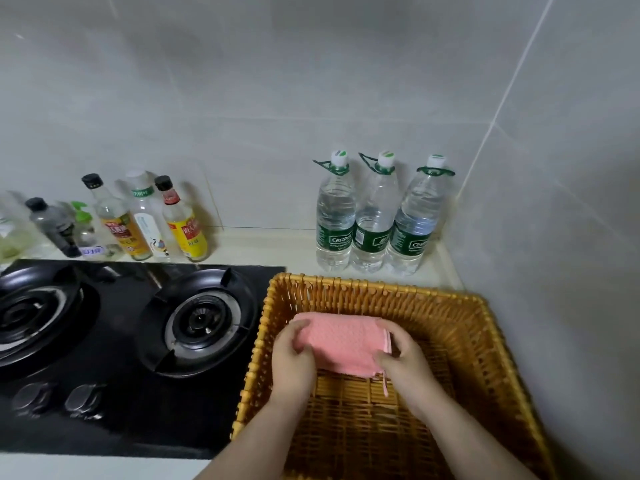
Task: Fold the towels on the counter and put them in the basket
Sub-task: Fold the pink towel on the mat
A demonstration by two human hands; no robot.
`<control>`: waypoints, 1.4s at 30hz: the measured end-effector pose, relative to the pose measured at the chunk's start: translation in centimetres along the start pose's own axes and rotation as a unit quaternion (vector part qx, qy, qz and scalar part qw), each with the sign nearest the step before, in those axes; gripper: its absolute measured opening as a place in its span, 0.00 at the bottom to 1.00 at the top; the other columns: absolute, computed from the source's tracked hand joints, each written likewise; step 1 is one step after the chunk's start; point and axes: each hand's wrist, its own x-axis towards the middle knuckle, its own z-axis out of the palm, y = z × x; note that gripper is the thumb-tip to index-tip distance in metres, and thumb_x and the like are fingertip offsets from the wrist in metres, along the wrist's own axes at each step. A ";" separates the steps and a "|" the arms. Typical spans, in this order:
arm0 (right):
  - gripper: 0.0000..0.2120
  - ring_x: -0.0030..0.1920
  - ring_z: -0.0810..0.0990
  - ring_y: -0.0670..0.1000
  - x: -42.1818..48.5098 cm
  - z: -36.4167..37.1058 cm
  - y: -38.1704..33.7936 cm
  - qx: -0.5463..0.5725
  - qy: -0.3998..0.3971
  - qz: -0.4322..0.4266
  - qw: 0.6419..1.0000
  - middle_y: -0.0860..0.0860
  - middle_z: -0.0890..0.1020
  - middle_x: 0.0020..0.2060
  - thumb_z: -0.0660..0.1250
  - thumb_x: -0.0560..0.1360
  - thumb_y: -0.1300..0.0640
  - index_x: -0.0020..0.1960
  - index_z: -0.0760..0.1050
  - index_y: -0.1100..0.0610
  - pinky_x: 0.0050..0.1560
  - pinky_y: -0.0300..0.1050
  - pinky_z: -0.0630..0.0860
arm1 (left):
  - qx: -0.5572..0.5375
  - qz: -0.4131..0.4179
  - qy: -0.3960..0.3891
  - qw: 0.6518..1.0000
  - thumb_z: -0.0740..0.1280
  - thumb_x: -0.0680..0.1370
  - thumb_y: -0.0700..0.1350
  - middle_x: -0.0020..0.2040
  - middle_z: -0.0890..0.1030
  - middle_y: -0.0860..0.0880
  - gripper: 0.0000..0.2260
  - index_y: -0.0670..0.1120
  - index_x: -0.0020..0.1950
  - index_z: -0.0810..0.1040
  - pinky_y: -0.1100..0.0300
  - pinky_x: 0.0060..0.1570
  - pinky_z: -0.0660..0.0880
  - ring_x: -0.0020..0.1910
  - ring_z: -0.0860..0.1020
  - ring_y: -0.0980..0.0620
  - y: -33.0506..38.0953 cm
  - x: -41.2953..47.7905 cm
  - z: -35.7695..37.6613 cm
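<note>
A folded pink towel (343,342) is held inside the wicker basket (491,344), near its far left part, just above the woven bottom. My left hand (292,358) grips the towel's left edge with the thumb on top. My right hand (403,358) pinches the towel's right edge, where the folded layers and a small loop show. Whether the towel rests on the basket floor cannot be told.
A black gas hob (114,341) with two burners lies left of the basket. Three water bottles (374,216) stand behind the basket by the tiled wall. Several condiment bottles (138,220) line the wall behind the hob. A tiled wall closes the right side.
</note>
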 end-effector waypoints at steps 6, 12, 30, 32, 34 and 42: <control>0.27 0.64 0.72 0.47 2.7 2.4 2.0 -0.040 -0.035 0.030 0.998 0.45 0.74 0.64 0.68 0.73 0.68 0.65 0.71 0.45 0.63 0.46 0.72 | 0.113 0.012 0.056 0.992 0.58 0.73 0.27 0.67 0.71 0.49 0.25 0.47 0.64 0.76 0.53 0.72 0.65 0.69 0.69 0.50 -1.5 2.3 1.1; 0.27 0.54 0.75 0.48 4.1 3.6 3.4 -0.063 -0.017 0.018 0.998 0.48 0.76 0.64 0.70 0.73 0.65 0.67 0.71 0.45 0.51 0.42 0.73 | 0.211 0.023 0.018 0.977 0.53 0.81 0.37 0.78 0.57 0.54 0.22 0.52 0.74 0.66 0.57 0.74 0.49 0.76 0.56 0.51 -2.4 2.4 1.6; 0.30 0.70 0.67 0.48 6.3 1.5 4.8 -0.179 -0.080 -0.051 0.979 0.50 0.68 0.70 0.72 0.73 0.53 0.73 0.67 0.46 0.70 0.40 0.62 | 0.585 0.124 -0.025 0.801 0.39 0.78 0.65 0.77 0.35 0.36 0.40 0.36 0.76 0.32 0.48 0.75 0.36 0.77 0.35 0.40 -6.0 5.3 4.8; 0.32 0.70 0.66 0.50 6.6 1.2 4.6 -0.200 -0.096 -0.036 0.974 0.50 0.66 0.70 0.72 0.73 0.51 0.74 0.65 0.44 0.71 0.43 0.62 | 0.569 0.134 -0.033 0.811 0.38 0.76 0.66 0.77 0.36 0.36 0.41 0.36 0.76 0.33 0.48 0.76 0.37 0.77 0.35 0.41 -6.7 5.8 4.7; 0.33 0.70 0.66 0.52 6.8 1.0 4.5 -0.220 -0.104 -0.029 0.970 0.50 0.64 0.71 0.71 0.73 0.49 0.75 0.62 0.41 0.72 0.48 0.64 | 0.555 0.133 -0.031 0.820 0.39 0.75 0.67 0.78 0.36 0.36 0.42 0.37 0.76 0.34 0.48 0.76 0.37 0.77 0.35 0.42 -7.3 6.1 4.7; 0.34 0.71 0.64 0.54 7.0 1.4 4.2 -0.261 -0.091 -0.023 0.961 0.49 0.63 0.71 0.71 0.73 0.45 0.75 0.61 0.40 0.70 0.49 0.62 | 0.563 0.103 -0.045 0.819 0.36 0.72 0.67 0.76 0.32 0.37 0.43 0.37 0.75 0.29 0.47 0.75 0.36 0.76 0.32 0.42 -8.0 7.0 5.1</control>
